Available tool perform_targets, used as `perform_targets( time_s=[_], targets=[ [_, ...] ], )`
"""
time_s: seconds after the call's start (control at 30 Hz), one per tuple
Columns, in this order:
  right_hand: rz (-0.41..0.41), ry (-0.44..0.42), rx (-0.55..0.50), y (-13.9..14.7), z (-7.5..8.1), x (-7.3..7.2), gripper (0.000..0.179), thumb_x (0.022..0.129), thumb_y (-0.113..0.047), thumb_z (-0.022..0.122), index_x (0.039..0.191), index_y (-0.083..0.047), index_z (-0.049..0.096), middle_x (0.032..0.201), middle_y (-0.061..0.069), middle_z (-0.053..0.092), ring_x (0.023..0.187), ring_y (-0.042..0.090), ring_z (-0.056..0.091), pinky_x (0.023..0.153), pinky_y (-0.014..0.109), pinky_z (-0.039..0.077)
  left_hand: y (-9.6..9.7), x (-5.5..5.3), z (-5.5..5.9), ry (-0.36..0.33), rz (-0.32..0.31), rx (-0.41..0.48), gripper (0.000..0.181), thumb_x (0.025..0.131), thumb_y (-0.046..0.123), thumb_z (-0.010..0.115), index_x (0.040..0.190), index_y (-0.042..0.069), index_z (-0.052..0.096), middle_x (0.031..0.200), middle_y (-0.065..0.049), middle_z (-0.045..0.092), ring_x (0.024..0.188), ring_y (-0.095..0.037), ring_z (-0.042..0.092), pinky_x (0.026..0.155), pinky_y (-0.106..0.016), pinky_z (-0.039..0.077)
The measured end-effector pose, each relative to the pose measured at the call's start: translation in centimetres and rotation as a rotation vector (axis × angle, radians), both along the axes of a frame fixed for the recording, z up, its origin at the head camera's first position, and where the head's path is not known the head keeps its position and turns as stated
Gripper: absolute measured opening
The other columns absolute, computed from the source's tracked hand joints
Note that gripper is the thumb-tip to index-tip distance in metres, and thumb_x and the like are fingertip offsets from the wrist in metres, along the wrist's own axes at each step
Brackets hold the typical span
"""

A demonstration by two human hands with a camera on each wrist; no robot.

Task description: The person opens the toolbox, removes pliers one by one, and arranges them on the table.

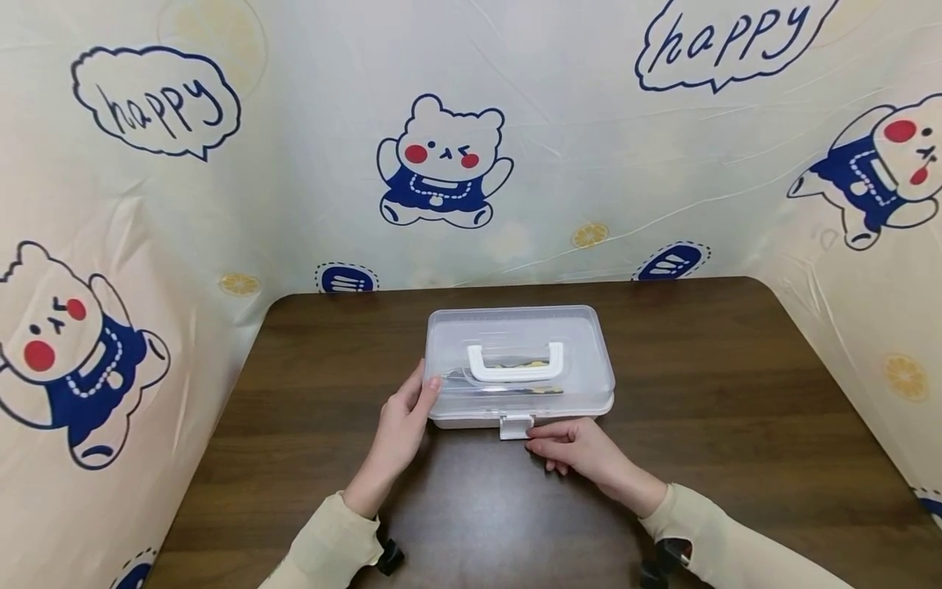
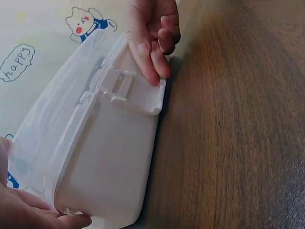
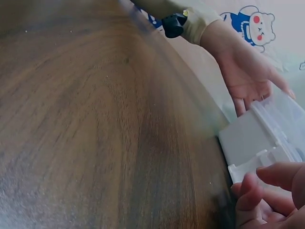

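A translucent plastic storage box (image 1: 518, 364) with a white carry handle (image 1: 515, 366) on its lid sits near the middle of a dark wood-grain tabletop (image 1: 736, 425), its long front side facing the person. The person's left hand (image 1: 403, 425) rests against the box's left end, fingers straight and relaxed along the wall, with the thumb up by the lid's edge. The right hand (image 1: 570, 446) lies on the tabletop just in front of the box, its fingers curled, with the fingertips (image 2: 151, 71) touching the right edge of the white front latch (image 1: 516, 425); the left wrist view shows the latch flap (image 2: 136, 93) standing out from the box wall with those fingertips against it. Dim shapes show through the lid beneath the handle, too blurred to identify. Cream sleeves (image 1: 331, 544) cover both forearms. A pale cartoon-printed sheet (image 1: 441, 164), showing bears in blue and speech bubbles reading "happy", surrounds the tabletop on three sides.
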State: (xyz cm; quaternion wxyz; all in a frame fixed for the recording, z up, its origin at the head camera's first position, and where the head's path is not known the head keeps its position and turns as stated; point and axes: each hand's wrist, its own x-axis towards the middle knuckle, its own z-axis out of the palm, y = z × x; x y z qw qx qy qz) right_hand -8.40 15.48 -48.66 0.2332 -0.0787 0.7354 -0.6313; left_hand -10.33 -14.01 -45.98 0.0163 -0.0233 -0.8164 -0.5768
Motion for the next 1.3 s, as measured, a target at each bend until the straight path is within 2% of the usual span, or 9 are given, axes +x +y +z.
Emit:
perform_targets(
  time_s=[0.1, 0.2, 0.37, 0.53, 0.7, 0.9, 1.1, 1.2, 1.3],
  targets=[
    [0.028, -0.004, -0.026, 0.2, -0.1, 0.1, 0.036, 0.098, -0.007, 0.070, 0.127, 0.015, 0.066, 0.097, 0.025, 0.075, 0.069, 0.008, 0.064, 0.060, 0.019, 0.053, 0.0, 0.1, 0.0, 0.001, -0.005, 0.000, 0.063, 0.110, 0.035, 0.054, 0.158, -0.002, 0.038, 0.159, -0.017, 0.043, 0.145, -0.026, 0.044, 0.119, -0.045, 0.037],
    [0.055, -0.017, -0.073, 0.6, -0.2, 0.3, 0.041, 0.100, -0.006, 0.067, 0.133, 0.017, 0.061, 0.116, 0.031, 0.072, 0.086, 0.010, 0.072, 0.072, 0.023, 0.060, 0.0, 0.1, 0.1, 0.004, -0.013, 0.000, 0.064, 0.110, 0.035, 0.054, 0.158, -0.003, 0.037, 0.160, -0.018, 0.041, 0.146, -0.027, 0.043, 0.119, -0.046, 0.036],
    [0.075, -0.006, -0.072, 1.8, -0.3, 0.6, 0.050, 0.099, -0.010, 0.069, 0.140, 0.015, 0.056, 0.134, 0.030, 0.064, 0.113, 0.012, 0.071, 0.090, 0.022, 0.058, -0.1, 0.1, 0.1, -0.004, -0.022, 0.004, 0.064, 0.110, 0.036, 0.053, 0.159, -0.002, 0.035, 0.162, -0.017, 0.040, 0.147, -0.027, 0.042, 0.119, -0.045, 0.035],
    [0.093, 0.067, 0.008, 3.6, 0.0, 0.9, 0.049, 0.100, -0.015, 0.071, 0.139, 0.011, 0.058, 0.133, 0.026, 0.066, 0.116, 0.015, 0.070, 0.091, 0.019, 0.056, -0.3, 0.2, 0.1, -0.010, -0.032, 0.015, 0.062, 0.110, 0.033, 0.054, 0.159, -0.001, 0.036, 0.162, -0.016, 0.040, 0.146, -0.026, 0.043, 0.119, -0.044, 0.034],
    [0.135, 0.153, 0.084, 5.7, 0.8, 1.0, 0.047, 0.101, -0.015, 0.070, 0.138, 0.011, 0.060, 0.131, 0.027, 0.068, 0.117, 0.025, 0.071, 0.090, 0.019, 0.056, -0.5, 0.2, 0.0, 0.006, -0.057, 0.015, 0.060, 0.110, 0.028, 0.055, 0.159, -0.001, 0.035, 0.163, -0.017, 0.038, 0.146, -0.026, 0.043, 0.119, -0.044, 0.034],
    [0.147, 0.202, 0.186, 7.9, 1.9, 0.6, 0.048, 0.100, -0.017, 0.071, 0.136, 0.013, 0.061, 0.131, 0.027, 0.068, 0.117, 0.032, 0.071, 0.088, 0.017, 0.056, -0.6, 0.2, -0.2, -0.023, -0.101, -0.003, 0.076, 0.103, 0.021, 0.069, 0.163, 0.000, 0.028, 0.168, -0.020, 0.028, 0.149, -0.032, 0.039, 0.113, -0.041, 0.041],
    [0.078, 0.302, 0.420, 9.5, 2.5, 0.0, 0.045, 0.098, -0.028, 0.075, 0.128, 0.005, 0.070, 0.118, 0.015, 0.076, 0.107, 0.022, 0.075, 0.085, 0.020, 0.057, -0.7, 0.1, -0.2, -0.022, -0.130, -0.012, 0.087, 0.097, 0.020, 0.077, 0.163, -0.001, 0.024, 0.170, -0.022, 0.023, 0.152, -0.034, 0.032, 0.114, -0.041, 0.037],
    [0.008, 0.354, 0.525, 9.9, 2.7, -0.2, 0.044, 0.097, -0.033, 0.076, 0.126, -0.001, 0.073, 0.115, 0.011, 0.078, 0.103, 0.020, 0.076, 0.086, 0.028, 0.061, -0.9, 0.1, -0.4, -0.022, -0.139, -0.015, 0.089, 0.096, 0.021, 0.078, 0.164, 0.001, 0.024, 0.170, -0.020, 0.023, 0.153, -0.033, 0.031, 0.114, -0.040, 0.037],
    [-0.069, 0.417, 0.547, 10.0, 2.8, -0.4, 0.050, 0.096, -0.034, 0.077, 0.132, -0.001, 0.069, 0.122, 0.015, 0.075, 0.107, 0.026, 0.075, 0.088, 0.039, 0.062, -1.0, 0.0, -0.6, -0.025, -0.149, -0.007, 0.090, 0.095, 0.021, 0.079, 0.164, 0.002, 0.023, 0.171, -0.019, 0.022, 0.152, -0.031, 0.034, 0.113, -0.038, 0.038]
  ],
)
